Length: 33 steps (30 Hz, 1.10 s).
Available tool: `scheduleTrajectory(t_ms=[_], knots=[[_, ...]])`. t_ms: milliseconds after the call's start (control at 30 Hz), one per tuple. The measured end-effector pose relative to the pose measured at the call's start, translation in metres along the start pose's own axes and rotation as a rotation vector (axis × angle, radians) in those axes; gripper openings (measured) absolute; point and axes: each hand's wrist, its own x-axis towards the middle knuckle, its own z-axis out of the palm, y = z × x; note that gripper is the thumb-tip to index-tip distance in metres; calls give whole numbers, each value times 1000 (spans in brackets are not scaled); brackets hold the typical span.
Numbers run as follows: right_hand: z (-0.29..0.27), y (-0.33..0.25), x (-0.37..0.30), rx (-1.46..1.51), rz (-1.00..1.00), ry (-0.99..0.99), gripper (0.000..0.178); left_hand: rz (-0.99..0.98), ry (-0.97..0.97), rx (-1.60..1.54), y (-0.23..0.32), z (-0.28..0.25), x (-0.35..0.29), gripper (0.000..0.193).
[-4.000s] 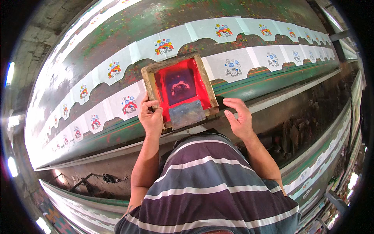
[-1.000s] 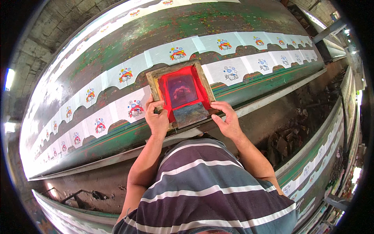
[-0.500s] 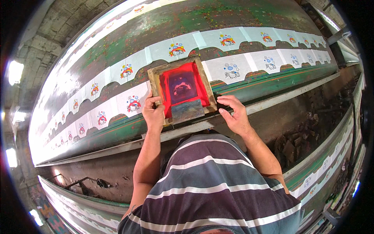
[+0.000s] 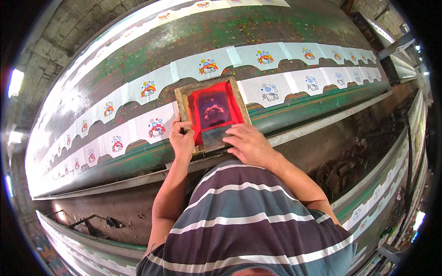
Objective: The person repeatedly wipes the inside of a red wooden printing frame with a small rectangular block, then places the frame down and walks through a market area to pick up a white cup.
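A wooden-framed printing screen (image 4: 205,84) with red ink around a dark stencil window lies over the row of white fabric pieces nearest me. My left hand (image 4: 182,140) grips the left bar of this frame, thumb toward the inside. At the near end of the screen rests a flat grey squeegee (image 4: 212,139). Over its right end is my right hand (image 4: 251,146), fingers stretched and apart; whether the fingertips touch it I cannot tell. The frame's lower right corner is hidden behind that hand.
Printed white pieces (image 4: 156,128) with red and blue go left; pieces (image 4: 270,92) without red go right. A farther row (image 4: 208,66) carries multicolour prints. A metal rail (image 4: 322,120) edges the long green table (image 4: 276,32). Another table (image 4: 363,207) stands behind me.
My right hand has moved left from beside the frame's right edge to over the squeegee's right end. My left hand still holds the frame. The view has shifted slightly.
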Motion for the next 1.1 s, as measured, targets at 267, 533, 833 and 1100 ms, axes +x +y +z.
scheduleTrajectory(t_ms=[267, 533, 833, 1100], knots=[[10, 8, 44, -197, -53, -283, 40, 24, 27, 21, -4, 2, -2, 28], [-4, 69, 125, -167, 50, -376, 34, 9, -22, 32, -5, 2, -2, 30], [24, 101, 152, -205, 82, -199, 42, 40, -8, 78, 0, 4, -5, 32], [37, 36, 73, -276, -14, -115, 42, 92, 10, 77, 1, 4, -6, 32]])
